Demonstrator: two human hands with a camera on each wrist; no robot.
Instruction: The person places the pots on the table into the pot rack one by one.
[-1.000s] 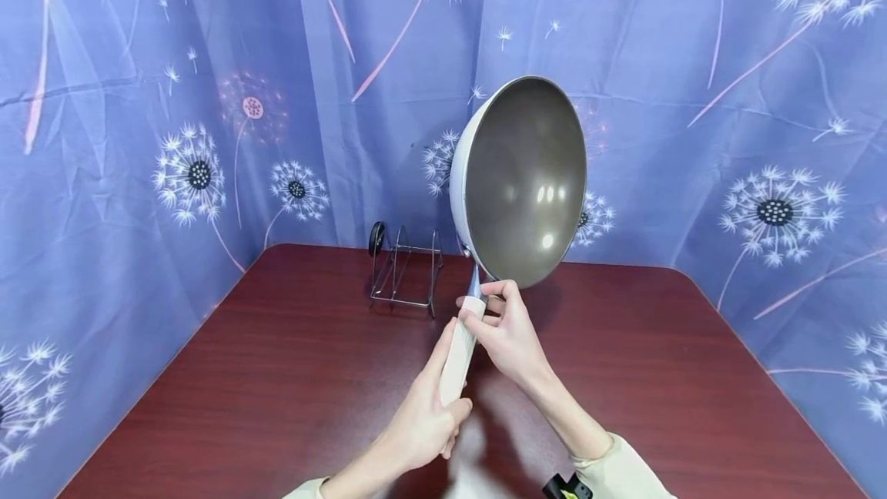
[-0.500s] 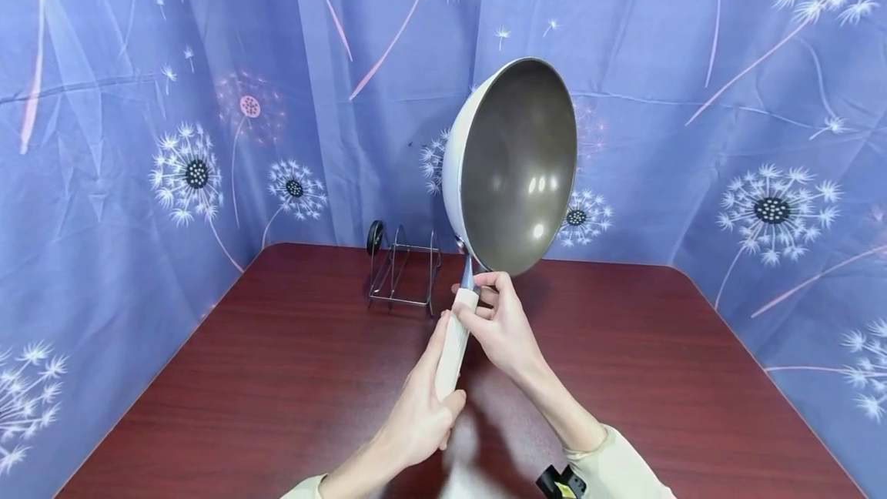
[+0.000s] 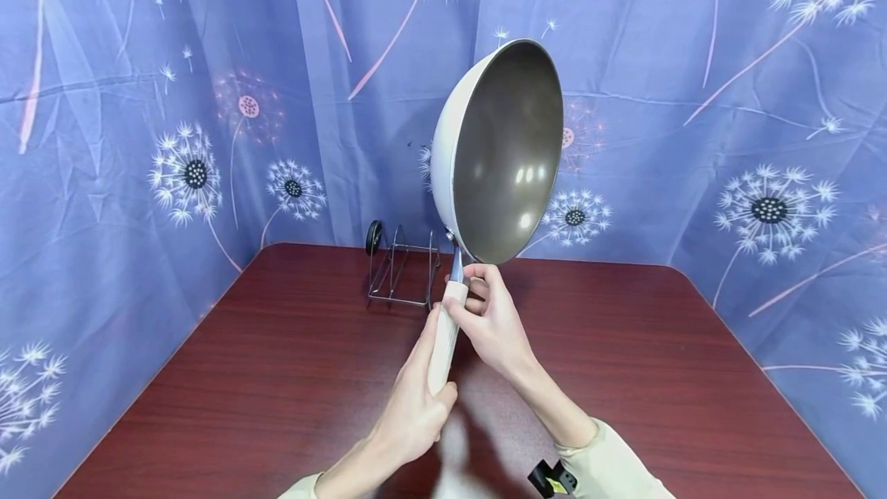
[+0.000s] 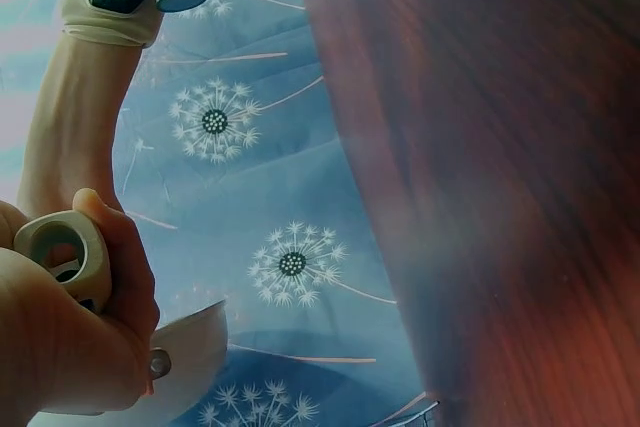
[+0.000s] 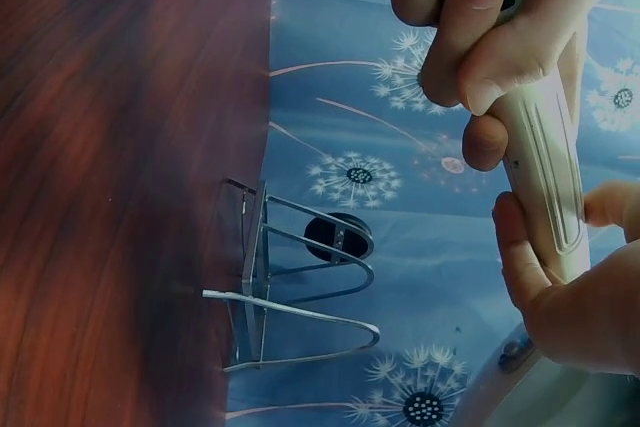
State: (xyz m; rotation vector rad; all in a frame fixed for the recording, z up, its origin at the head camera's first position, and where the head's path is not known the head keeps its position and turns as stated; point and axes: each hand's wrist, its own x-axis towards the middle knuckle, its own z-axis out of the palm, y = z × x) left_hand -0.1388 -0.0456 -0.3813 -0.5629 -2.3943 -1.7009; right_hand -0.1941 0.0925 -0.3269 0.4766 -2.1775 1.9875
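Note:
A wok [image 3: 509, 152], white outside and dark grey inside, is held up above the table with its bowl tilted on edge and its inside facing right. My left hand [image 3: 416, 406] grips the lower part of its cream handle [image 3: 443, 349]. Higher up, near the metal neck, my right hand [image 3: 492, 322] pinches the handle between thumb and fingers. In the left wrist view the hollow handle end [image 4: 75, 257] pokes out of the left fist. Both hands on the handle [image 5: 545, 157] also show in the right wrist view, with part of the bowl below.
A wire rack [image 3: 405, 272] with a black round knob [image 3: 374, 237] stands on the red-brown table [image 3: 277, 376], back left of the wok. Blue dandelion-print curtain [image 3: 388, 137] hangs round the table's back and sides. A small black camera [image 3: 550, 477] sits on the right sleeve.
Both hands have shifted the wok up and to the left, and its bowl has turned slightly so more of the white outside shows. The grip stays the same; the rack has not moved.

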